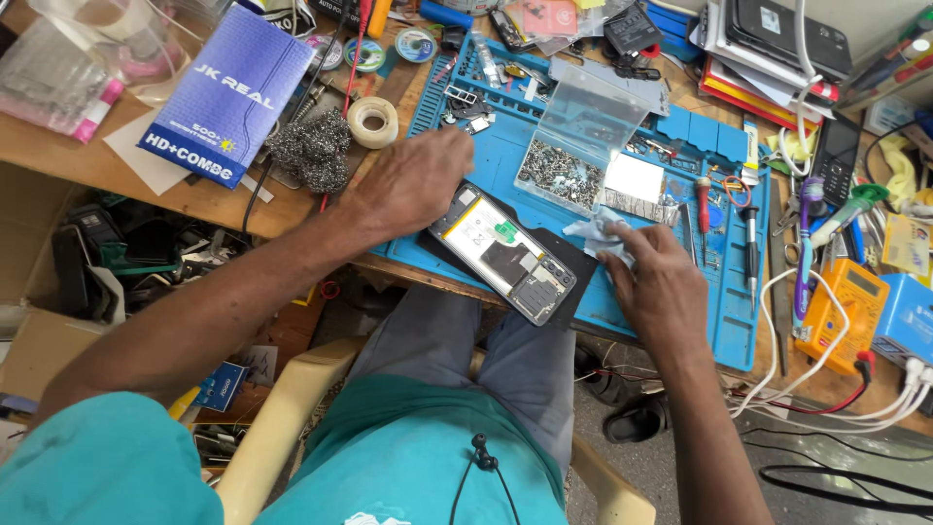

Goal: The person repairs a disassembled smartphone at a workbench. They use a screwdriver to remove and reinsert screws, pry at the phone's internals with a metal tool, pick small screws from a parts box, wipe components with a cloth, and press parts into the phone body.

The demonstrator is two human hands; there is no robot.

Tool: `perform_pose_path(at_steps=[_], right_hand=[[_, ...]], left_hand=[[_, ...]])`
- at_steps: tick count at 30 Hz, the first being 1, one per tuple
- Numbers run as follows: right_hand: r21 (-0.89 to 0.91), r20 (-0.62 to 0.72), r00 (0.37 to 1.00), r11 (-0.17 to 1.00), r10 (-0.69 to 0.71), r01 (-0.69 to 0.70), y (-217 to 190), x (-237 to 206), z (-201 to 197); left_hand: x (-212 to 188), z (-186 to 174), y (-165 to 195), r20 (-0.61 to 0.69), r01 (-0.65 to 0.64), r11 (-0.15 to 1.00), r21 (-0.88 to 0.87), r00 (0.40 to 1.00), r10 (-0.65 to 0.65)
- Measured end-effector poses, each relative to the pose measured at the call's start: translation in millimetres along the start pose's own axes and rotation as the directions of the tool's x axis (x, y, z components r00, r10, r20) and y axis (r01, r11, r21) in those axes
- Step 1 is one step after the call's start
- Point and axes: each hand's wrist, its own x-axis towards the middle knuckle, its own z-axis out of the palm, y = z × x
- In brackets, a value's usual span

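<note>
From the head camera, the left hand (413,185) lies palm down, fingers curled loosely, its grip empty, resting at the upper end of the opened phone (503,253) on the blue mat (739,331) at the counter's near edge. The right hand (653,282) reaches in, its grip pinched shut on a crumpled wipe (601,231) just beside the phone.

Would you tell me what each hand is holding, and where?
The right hand pinches a crumpled wipe at its near edge; the left hand steadies the opened phone at its top corner.
</note>
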Motion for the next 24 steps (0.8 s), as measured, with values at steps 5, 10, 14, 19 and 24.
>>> perform_pose_path(at_steps=[5,10,14,19,24], right_hand=[[0.416,0.011,0.986,0.896,0.163,-0.153,13.0,5.3,-11.4],[0.633,0.223,0.958,0.721,0.181,-0.283,13.9,-3.8,-22.5],[0.518,0.179,0.982,0.854,-0.053,-0.048,-15.5,1.5,-9.1],[0.349,0.357,0.934,0.927,0.006,-0.139,-54.5,39.6,5.8],[0.4,0.27,0.959,0.916,-0.084,-0.032,-60.1,43.3,-4.9]], left_hand=[[-17.6,-19.3,18.2,0.159,0.017,1.0,0.01,0.987,-0.019],[-44.7,5.6,56.8,0.078,-0.312,0.935,-0.167,0.941,0.328],[-52.3,18.9,59.6,0.062,-0.288,0.943,-0.168,0.951,0.302],[-53.4,22.2,57.4,0.051,-0.282,0.943,-0.18,0.954,0.295],[-54.8,25.8,58.5,0.059,-0.262,0.946,-0.189,0.959,0.277]])
